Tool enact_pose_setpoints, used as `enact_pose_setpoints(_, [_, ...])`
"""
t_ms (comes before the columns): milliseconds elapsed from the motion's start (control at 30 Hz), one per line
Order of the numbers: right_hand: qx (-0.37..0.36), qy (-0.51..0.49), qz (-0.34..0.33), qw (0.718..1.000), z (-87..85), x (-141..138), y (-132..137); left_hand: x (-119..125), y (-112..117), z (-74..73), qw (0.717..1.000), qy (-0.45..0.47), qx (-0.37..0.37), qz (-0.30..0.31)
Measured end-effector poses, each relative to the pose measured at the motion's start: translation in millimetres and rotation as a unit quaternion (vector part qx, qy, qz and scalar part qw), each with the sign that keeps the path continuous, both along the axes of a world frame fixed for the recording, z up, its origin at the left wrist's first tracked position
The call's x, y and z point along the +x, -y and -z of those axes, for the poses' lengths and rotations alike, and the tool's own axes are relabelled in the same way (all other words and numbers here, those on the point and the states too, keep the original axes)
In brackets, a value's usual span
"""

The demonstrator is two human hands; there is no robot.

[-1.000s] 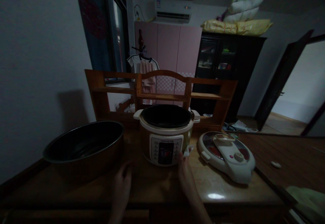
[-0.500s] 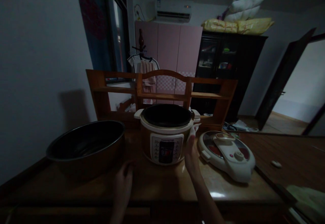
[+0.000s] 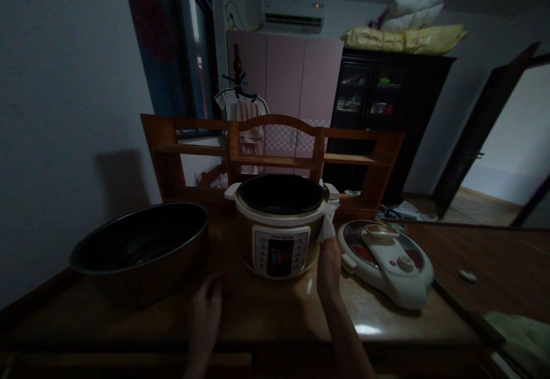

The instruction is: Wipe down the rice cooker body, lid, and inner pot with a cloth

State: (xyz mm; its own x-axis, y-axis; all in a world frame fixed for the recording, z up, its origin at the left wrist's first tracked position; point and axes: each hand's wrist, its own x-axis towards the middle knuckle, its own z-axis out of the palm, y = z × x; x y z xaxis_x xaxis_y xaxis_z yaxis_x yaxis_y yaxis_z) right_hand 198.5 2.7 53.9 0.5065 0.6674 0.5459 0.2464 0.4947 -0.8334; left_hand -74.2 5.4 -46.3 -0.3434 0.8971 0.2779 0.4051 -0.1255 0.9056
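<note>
An open electric pressure cooker [image 3: 279,227] stands in the middle of the wooden table [image 3: 266,310], its control panel facing me. My right hand [image 3: 329,261] presses a small white cloth [image 3: 328,225] against the cooker's right side, just under the rim handle; the fingers are closed on the cloth. My left hand [image 3: 205,310] rests on the table in front of the cooker's left side, fingers loosely curled, holding nothing that I can see. The cooker's white lid [image 3: 387,261] lies flat on the table to the right.
A large dark metal basin [image 3: 141,250] sits on the table's left. A wooden shelf unit [image 3: 275,156] stands behind the cooker. A small white object [image 3: 467,276] lies on the far right. The room is dim, with wardrobes behind and an open door at right.
My right hand has moved with the cloth from the cooker's front lower right up along its right side to just under the rim. My left hand has stayed in place.
</note>
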Motion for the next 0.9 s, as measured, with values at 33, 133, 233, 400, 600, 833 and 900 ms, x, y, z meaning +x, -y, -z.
enact_pose_setpoints(33, [0.003,0.001,-0.01,1.0,-3.1,-3,1,0,0,-0.1,1.0,0.0,0.001,0.004])
enact_pose_setpoints(133, [0.004,0.009,-0.028,1.0,-11.5,-14,3,-1,1,-0.3,1.0,-0.002,0.002,0.006])
enact_pose_setpoints(233, [0.0,0.039,-0.022,0.999,-15.0,-21,3,0,1,-0.1,1.0,0.003,0.004,0.007])
enact_pose_setpoints(400, [0.012,0.059,-0.008,0.998,-15.2,-23,-1,1,2,-1.1,1.0,0.017,0.0,0.017])
enact_pose_setpoints(600, [0.013,0.061,0.016,0.998,-15.0,-25,-1,2,4,-5.4,1.0,0.01,-0.017,0.002])
enact_pose_setpoints(833, [-0.001,0.015,0.009,1.0,-11.8,-23,3,3,5,-6.1,1.0,0.012,-0.007,0.009])
enact_pose_setpoints(900, [0.003,-0.002,0.003,1.0,-7.9,-21,4,2,4,-6.2,1.0,0.011,-0.009,0.013])
